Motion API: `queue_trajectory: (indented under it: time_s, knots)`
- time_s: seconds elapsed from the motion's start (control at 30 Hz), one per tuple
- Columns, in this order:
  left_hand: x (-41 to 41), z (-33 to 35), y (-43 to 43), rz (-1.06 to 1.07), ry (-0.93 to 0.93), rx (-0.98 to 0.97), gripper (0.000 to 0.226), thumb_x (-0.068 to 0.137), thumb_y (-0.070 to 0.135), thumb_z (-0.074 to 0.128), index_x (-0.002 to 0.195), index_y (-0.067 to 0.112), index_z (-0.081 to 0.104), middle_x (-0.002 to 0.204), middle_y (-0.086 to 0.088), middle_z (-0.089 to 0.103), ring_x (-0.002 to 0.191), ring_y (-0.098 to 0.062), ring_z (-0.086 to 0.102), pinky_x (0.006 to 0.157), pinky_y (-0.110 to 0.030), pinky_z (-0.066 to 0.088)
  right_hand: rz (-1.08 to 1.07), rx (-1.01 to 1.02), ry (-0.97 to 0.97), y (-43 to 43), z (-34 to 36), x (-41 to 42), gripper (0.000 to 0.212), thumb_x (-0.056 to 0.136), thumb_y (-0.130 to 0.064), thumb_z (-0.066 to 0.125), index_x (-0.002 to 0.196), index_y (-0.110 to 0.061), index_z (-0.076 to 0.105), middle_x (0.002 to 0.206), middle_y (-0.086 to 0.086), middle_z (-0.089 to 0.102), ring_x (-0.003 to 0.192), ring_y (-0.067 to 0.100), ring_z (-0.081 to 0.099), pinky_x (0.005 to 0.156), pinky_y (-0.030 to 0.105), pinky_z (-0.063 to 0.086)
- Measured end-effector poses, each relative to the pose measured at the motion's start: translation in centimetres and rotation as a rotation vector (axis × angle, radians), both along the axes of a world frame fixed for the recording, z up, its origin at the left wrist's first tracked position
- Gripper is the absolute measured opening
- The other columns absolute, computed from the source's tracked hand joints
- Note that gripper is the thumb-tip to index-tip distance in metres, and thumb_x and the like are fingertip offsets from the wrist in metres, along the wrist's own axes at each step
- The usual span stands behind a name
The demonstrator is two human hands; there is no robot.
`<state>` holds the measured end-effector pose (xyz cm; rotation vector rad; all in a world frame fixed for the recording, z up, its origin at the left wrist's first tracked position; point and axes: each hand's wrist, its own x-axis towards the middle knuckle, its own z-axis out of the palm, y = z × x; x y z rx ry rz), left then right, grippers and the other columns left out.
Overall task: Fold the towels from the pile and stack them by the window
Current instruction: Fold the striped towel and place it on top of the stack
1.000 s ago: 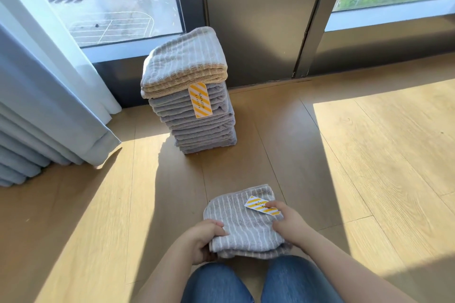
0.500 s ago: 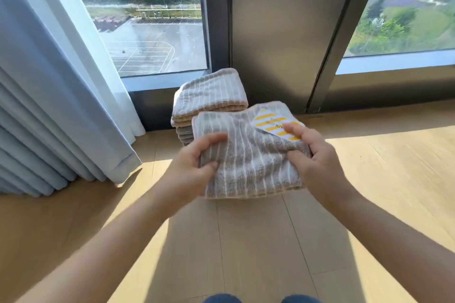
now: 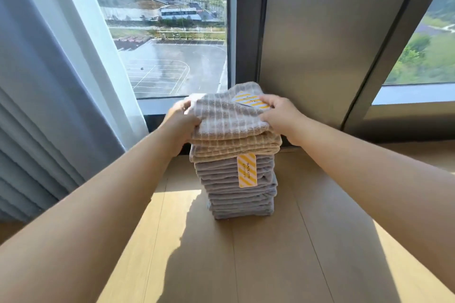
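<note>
i have a folded striped towel (image 3: 229, 115) on top of the stack (image 3: 238, 194), which stands on the floor (image 3: 246, 253) right against the window (image 3: 172, 32). my left hand (image 3: 182, 118) is curled round the towel's left edge and my right hand (image 3: 278, 115) grips its right edge beside the yellow striped tag (image 3: 250, 101), so both hands are clamped on the towel, one at each side of the stack's top. the towel seems to touch the beige towels beneath it, though i cannot tell whether its full weight is down. lower in the stack the towels are grey, and a second yellow tag (image 3: 247, 170) hangs down the front. the curtain (image 3: 49, 81) hangs left of the stack. as i judge it, this towel is folded and nearly placed: what's left is to square it with the stack and let go. the stack is tall, so much of the job looks finished, but the pile is out of view, so i cannot say how many towels are left.
</note>
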<state>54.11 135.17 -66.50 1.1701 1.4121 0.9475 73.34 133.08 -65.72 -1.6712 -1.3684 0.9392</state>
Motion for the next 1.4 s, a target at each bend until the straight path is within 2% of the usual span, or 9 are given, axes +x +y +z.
queue_trajectory:
  time_s: [0.07, 0.13, 0.33, 0.53, 0.73, 0.8, 0.93, 1.2, 1.4]
  knots:
    - [-0.2, -3.6, 0.0, 0.036, 0.155, -0.027, 0.046, 0.088, 0.011, 0.058, 0.131, 0.019, 0.045, 0.116, -0.01, 0.059, 0.092, -0.023, 0.063, 0.081, -0.035, 0.055, 0.003, -0.067, -0.058, 0.4, -2.5, 0.0, 0.057, 0.088, 0.004, 0.041, 0.14, -0.017, 0.037, 0.133, 0.012, 0.049, 0.102, 0.022, 0.052, 0.071, 0.024, 0.041]
    - [-0.3, -5.5, -0.2, 0.045, 0.159, 0.027, 0.047, 0.089, 0.018, 0.057, 0.134, 0.015, 0.042, 0.119, -0.008, 0.058, 0.097, -0.023, 0.061, 0.083, -0.034, 0.052, -0.014, -0.049, -0.048, 0.7, -3.6, 0.2, 0.057, 0.088, 0.004, 0.041, 0.141, -0.016, 0.036, 0.137, 0.01, 0.046, 0.112, 0.023, 0.05, 0.079, 0.021, 0.037]
    - [-0.2, -5.7, 0.0, -0.011, 0.124, 0.123, 0.044, 0.088, 0.012, 0.057, 0.131, 0.015, 0.046, 0.117, -0.006, 0.06, 0.1, -0.023, 0.062, 0.089, -0.042, 0.053, -0.009, -0.015, -0.033, 0.6, -3.7, 0.8, 0.058, 0.087, 0.006, 0.04, 0.141, -0.017, 0.036, 0.135, 0.008, 0.047, 0.105, 0.019, 0.049, 0.082, 0.026, 0.041]
    - [0.6, -3.8, 0.6, 0.016, 0.099, 0.271, 0.057, 0.088, 0.007, 0.058, 0.14, 0.014, 0.036, 0.134, -0.004, 0.05, 0.118, -0.019, 0.052, 0.104, -0.037, 0.042, -0.132, 0.272, 0.006, 0.1, -2.9, 1.1, 0.053, 0.084, 0.01, 0.037, 0.131, -0.011, 0.05, 0.134, 0.008, 0.047, 0.121, 0.02, 0.047, 0.105, 0.035, 0.04]
    - [0.8, -5.6, -0.1, 0.104, 0.158, 0.254, 0.039, 0.096, 0.028, 0.044, 0.132, 0.015, 0.046, 0.121, -0.006, 0.057, 0.106, -0.023, 0.056, 0.095, -0.039, 0.047, -0.122, 0.18, 0.048, -1.1, -5.4, 1.9, 0.043, 0.09, -0.01, 0.044, 0.132, -0.016, 0.049, 0.129, 0.005, 0.054, 0.118, 0.02, 0.051, 0.104, 0.04, 0.041]
    - [0.1, -6.1, 0.2, 0.2, 0.02, 0.196, 0.036, 0.098, 0.032, 0.033, 0.125, 0.015, 0.049, 0.115, -0.003, 0.055, 0.108, -0.022, 0.054, 0.093, -0.037, 0.041, -0.183, 0.212, 0.165, -1.2, -5.7, 2.2, 0.042, 0.094, -0.017, 0.042, 0.136, -0.016, 0.044, 0.119, -0.003, 0.057, 0.115, 0.016, 0.05, 0.106, 0.035, 0.038]
    - [-1.6, -8.5, -0.1, 0.293, -0.241, 0.014, 0.051, 0.1, 0.042, 0.018, 0.138, 0.015, 0.038, 0.138, -0.006, 0.043, 0.114, -0.021, 0.047, 0.098, -0.039, 0.036, -0.322, 0.142, 0.246, -2.0, -8.0, 3.5, 0.043, 0.098, -0.021, 0.035, 0.14, -0.016, 0.036, 0.143, 0.002, 0.041, 0.131, 0.017, 0.038, 0.113, 0.035, 0.028]
    - [-2.5, -16.2, -3.0, 0.172, -0.127, -0.366, 0.066, 0.092, 0.063, 0.012, 0.143, 0.026, 0.03, 0.151, -0.005, 0.029, 0.139, -0.032, 0.024, 0.11, -0.054, 0.019, -0.29, -0.276, 0.267, -5.1, -16.1, 3.5, 0.049, 0.099, -0.038, 0.028, 0.144, -0.02, 0.027, 0.15, 0.001, 0.031, 0.137, 0.023, 0.029, 0.113, 0.041, 0.023]
    - [-0.1, -20.3, -3.8, 0.08, -0.126, -0.49, 0.074, 0.084, 0.072, 0.024, 0.145, 0.031, 0.024, 0.155, -0.006, 0.019, 0.14, -0.036, 0.019, 0.11, -0.057, 0.019, -0.208, -0.42, 0.358, -5.3, -19.7, 2.6, 0.053, 0.097, -0.048, 0.026, 0.143, -0.023, 0.029, 0.149, 0.0, 0.032, 0.137, 0.023, 0.028, 0.11, 0.042, 0.024]
